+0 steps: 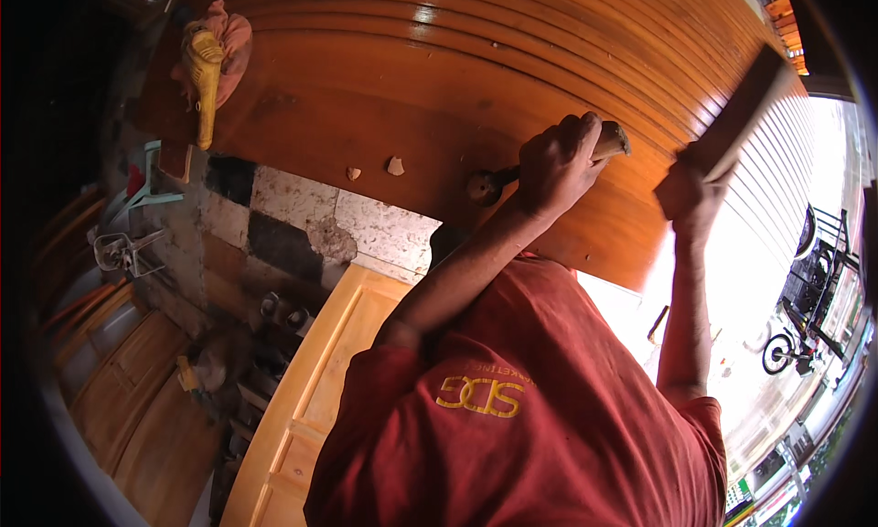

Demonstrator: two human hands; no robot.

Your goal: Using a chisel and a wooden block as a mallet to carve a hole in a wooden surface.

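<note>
A varnished orange-brown wooden door or panel [366, 79] with long parallel grooves lies in front of me. My left hand [560, 166] is wrapped round a tool with a thick, worn wooden handle [613, 141], apparently a chisel. Its dark shaft runs toward a round hole [483, 188] near the panel's close edge; its tip is hard to make out. My right hand [697, 193] is raised at the right, closed on a flat wooden block [745, 111]. The block stands tilted up, apart from the chisel handle.
A yellow-handled tool [206, 79] lies with a pink cloth [236, 42] at the panel's far left. Chips [395, 166] are scattered over the panel. A pale panelled door [302, 408] stands left of my body. Broken tiles [283, 244] cover the floor; a motorbike [794, 344] is outside right.
</note>
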